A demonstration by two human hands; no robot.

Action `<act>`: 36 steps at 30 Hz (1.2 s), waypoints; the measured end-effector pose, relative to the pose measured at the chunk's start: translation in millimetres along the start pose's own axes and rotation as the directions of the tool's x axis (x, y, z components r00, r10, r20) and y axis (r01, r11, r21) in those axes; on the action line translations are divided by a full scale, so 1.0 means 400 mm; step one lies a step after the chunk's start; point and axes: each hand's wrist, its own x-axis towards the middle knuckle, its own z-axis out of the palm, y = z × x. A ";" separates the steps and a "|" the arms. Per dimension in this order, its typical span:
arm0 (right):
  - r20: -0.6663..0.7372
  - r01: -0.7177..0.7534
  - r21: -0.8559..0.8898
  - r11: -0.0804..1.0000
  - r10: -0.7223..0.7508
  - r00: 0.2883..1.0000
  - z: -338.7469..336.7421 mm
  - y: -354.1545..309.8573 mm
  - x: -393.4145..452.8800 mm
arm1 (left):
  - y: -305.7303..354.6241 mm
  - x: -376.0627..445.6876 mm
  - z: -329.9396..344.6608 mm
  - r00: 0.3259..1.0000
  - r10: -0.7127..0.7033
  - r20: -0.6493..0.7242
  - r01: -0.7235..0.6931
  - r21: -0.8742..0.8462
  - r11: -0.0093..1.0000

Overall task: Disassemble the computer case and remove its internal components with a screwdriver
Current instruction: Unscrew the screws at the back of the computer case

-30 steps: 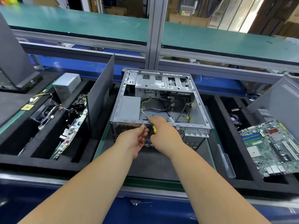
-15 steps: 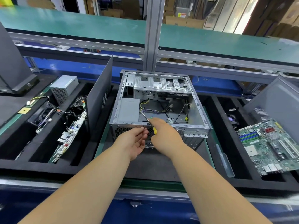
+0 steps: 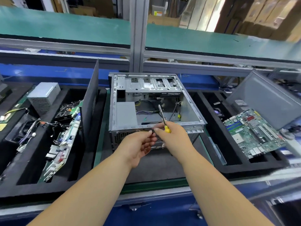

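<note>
Both hands lifted off the case's near edge, screwdriver (image 3: 163,118) now tipped up

Right hand (image 3: 172,136) grips its yellow handle, shaft pointing away over the open computer case (image 3: 114,115); left hand (image 3: 138,145) pinches something small and dark, touching right fingertips.

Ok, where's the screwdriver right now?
Centre of the head view: the right hand grips the screwdriver, shaft pointing up over the computer case near edge.

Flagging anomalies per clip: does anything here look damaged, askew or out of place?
Nothing looks damaged. The green motherboard on the right lies tilted across its foam tray rather than flat, and the black side panel stands upright left of the open computer case, ordinary for a teardown.
</note>
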 end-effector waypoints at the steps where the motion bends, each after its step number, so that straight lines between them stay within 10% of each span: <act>1: 0.001 -0.023 0.012 1.000 0.023 1.000 -0.005 0.001 -0.012 | 0.003 -0.002 0.003 0.999 0.009 0.034 -0.010 0.030 0.999; 12: -0.200 -0.072 0.245 0.967 0.123 0.972 -0.132 0.065 -0.108 | -0.031 -0.003 0.146 0.968 -0.042 0.249 -0.008 0.195 0.981; 36: -0.156 -0.221 0.171 0.960 0.248 0.956 -0.603 0.500 0.067 | -0.319 0.263 0.690 0.958 -0.267 -0.102 0.280 0.148 0.949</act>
